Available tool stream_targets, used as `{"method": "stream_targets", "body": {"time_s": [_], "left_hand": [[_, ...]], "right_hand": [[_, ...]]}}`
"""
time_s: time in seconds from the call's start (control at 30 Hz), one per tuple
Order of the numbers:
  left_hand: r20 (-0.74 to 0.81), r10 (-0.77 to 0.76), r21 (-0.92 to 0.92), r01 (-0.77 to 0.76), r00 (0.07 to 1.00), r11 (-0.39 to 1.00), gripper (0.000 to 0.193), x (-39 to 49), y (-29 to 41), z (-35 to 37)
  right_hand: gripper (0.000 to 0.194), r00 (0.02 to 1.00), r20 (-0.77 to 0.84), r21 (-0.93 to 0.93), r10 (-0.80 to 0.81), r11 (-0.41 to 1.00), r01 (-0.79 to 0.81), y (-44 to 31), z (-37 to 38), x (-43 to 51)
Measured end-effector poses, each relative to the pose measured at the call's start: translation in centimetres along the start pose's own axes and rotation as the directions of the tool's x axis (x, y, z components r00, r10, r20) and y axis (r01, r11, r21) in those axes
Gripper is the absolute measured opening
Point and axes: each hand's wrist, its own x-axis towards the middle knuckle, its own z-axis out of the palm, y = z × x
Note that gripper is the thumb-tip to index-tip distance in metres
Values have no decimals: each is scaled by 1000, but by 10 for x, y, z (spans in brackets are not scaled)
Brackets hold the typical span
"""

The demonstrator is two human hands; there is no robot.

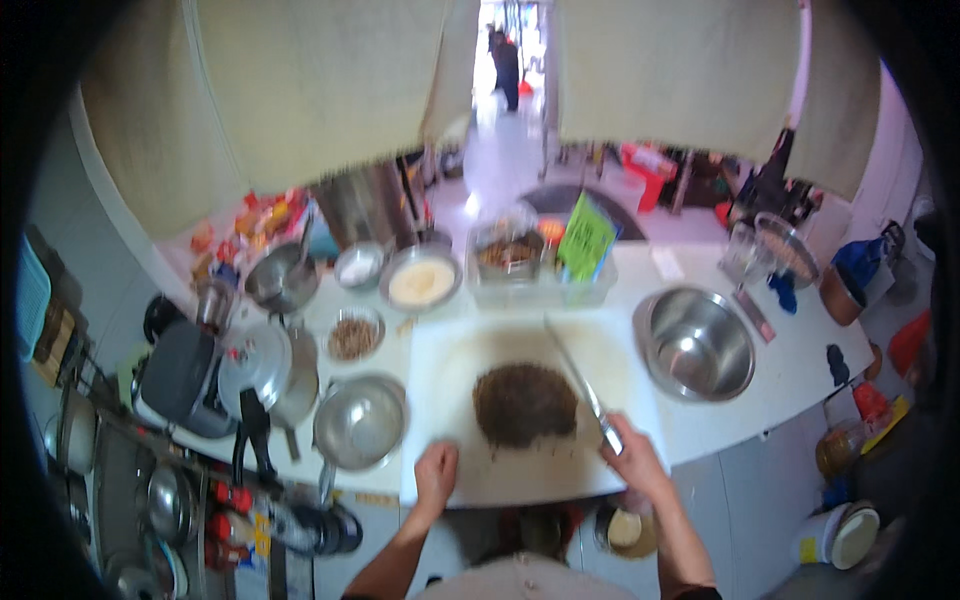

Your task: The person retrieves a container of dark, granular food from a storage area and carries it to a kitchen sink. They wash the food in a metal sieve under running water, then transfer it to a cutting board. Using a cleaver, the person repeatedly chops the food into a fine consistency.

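Note:
A flat, dark brown mass of what looks like finely chopped food (pixel 525 405) lies in the middle of a large white cutting board (pixel 465 480). My right hand (pixel 634 454) grips a kitchen knife (pixel 581 379) by its handle. The blade points away from me, slanting up and left past the right side of the dark mass. My left hand (pixel 436 471) is closed in a loose fist at the board's left front edge, with nothing visible in it. Small crumbs are scattered on the board in front of the mass.
A deep steel pot (pixel 697 345) stands right of the board. To the left are a steel bowl (pixel 360 424), a dish of brown bits (pixel 354 336) and a pressure cooker (pixel 262 367). Behind sit a bowl of pale batter-like food (pixel 421 279) and a clear plastic bin (pixel 540 289).

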Motion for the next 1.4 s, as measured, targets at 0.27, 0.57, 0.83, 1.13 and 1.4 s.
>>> {"method": "stream_targets", "body": {"time_s": [0.27, 0.57, 0.83, 1.13, 1.4], "left_hand": [[-114, -52, -92, 42, 992, 995, 3, -19, 7, -5], [-225, -30, -53, 18, 974, 998, 6, -21, -7, -3], [-205, 17, -56, -30, 979, 998, 9, -21, -12, 2], [-257, -64, -120, 34, 964, 992, 6, -25, -21, 2], [-273, -82, -153, 41, 958, 987, 5, -25, -23, 1]], "right_hand": [[36, 939, 305, -76, 159, 987, -143, -18, -15, -30], [42, 697, 696, -125, 171, 985, -116, -10, 27, 0], [40, 804, 548, -106, 232, 972, -208, 15, -5, 42], [39, 777, 628, -149, -52, 971, 185, -10, -1, 20], [41, 748, 656, -127, 103, 992, -24, 0, 12, 37]]}}
